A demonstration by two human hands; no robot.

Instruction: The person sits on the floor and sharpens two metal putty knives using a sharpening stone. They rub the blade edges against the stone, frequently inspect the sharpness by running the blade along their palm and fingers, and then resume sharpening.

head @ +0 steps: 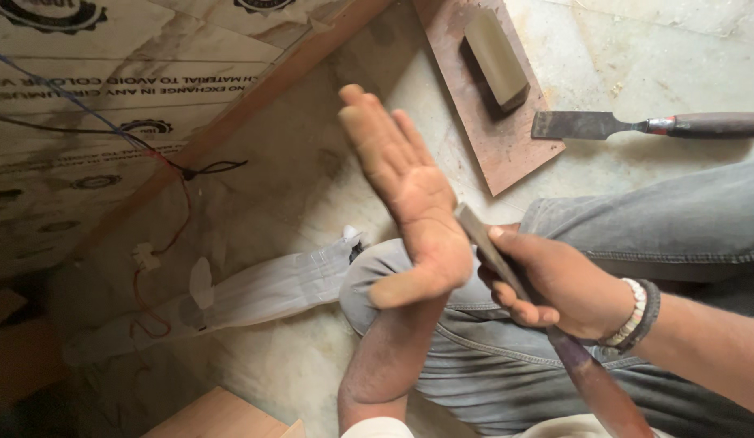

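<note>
Steel-bladed chisel with a dark wooden handle (547, 316) sits at lower right of the frame, gripped in the right hand (555, 284), its flat tip against the heel of the left hand (409, 195). That left hand is spread wide, palm up, holding nothing. Another wood-handled flat chisel (636, 125) lies on the floor at upper right, beside a brown board (490, 138) bearing a grey sharpening stone (496, 57).

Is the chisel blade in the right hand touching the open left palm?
Touching: the head view shows the chisel blade meeting the left hand at its palm edge.

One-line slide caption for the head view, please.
Right hand grips a chisel against the open left palm; second chisel on floor.
</note>
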